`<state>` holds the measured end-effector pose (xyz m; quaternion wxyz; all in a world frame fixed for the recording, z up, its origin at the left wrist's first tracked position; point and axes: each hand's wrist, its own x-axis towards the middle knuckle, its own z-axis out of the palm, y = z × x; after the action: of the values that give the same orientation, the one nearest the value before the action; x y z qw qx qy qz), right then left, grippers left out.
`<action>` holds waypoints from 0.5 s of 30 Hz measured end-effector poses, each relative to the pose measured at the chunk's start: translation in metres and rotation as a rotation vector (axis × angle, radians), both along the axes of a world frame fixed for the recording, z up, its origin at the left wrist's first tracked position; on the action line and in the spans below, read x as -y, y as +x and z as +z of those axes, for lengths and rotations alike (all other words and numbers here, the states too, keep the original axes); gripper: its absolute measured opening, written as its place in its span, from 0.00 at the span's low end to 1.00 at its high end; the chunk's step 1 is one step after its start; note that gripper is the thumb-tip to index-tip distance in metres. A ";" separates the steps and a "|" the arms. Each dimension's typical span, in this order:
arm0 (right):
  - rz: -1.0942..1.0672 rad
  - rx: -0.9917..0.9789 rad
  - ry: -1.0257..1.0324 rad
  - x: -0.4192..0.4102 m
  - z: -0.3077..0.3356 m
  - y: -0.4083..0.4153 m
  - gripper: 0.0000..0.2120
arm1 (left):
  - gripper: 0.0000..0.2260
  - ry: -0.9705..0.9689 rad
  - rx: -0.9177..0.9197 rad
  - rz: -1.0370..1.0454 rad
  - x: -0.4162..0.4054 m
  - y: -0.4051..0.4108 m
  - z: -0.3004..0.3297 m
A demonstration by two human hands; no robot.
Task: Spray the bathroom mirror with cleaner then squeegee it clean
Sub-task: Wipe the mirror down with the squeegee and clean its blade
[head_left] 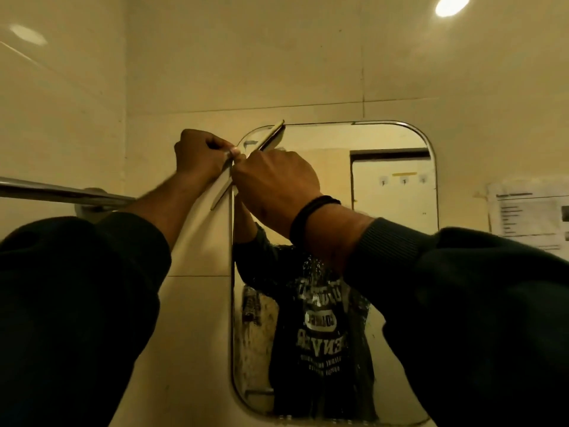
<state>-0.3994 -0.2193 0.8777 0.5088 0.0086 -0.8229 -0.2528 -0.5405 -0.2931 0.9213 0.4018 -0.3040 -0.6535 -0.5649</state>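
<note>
Tiled wall (277,57) behind, mirror (385,226) centre frame. My left hand (197,155) and right hand (274,180) both grip squeegee (268,138), tilted across mirror's upper-left corner.

The mirror (385,272) hangs on the wall (277,57), a rail (61,192) to its left and a paper notice (529,214) to its right. The squeegee (264,143) lies tilted across the mirror's upper left corner, with both hands, left (200,155) and right (277,180), on it.
</note>
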 end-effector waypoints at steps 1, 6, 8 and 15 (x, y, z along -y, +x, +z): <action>-0.005 0.000 0.005 0.000 -0.001 -0.002 0.11 | 0.08 0.003 0.002 -0.002 0.000 -0.001 0.000; -0.010 0.075 0.011 -0.027 -0.031 0.023 0.17 | 0.09 0.014 -0.001 0.005 -0.005 -0.005 -0.001; -0.048 0.120 -0.008 -0.048 -0.053 0.041 0.21 | 0.10 0.018 0.001 0.002 -0.005 -0.007 -0.001; -0.114 0.225 -0.129 -0.104 -0.125 0.098 0.31 | 0.11 0.035 -0.026 0.024 -0.008 -0.008 -0.005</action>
<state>-0.3013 -0.1150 0.7525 0.3975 -0.0427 -0.8884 -0.2255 -0.5487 -0.2853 0.9164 0.4224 -0.2964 -0.6418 -0.5673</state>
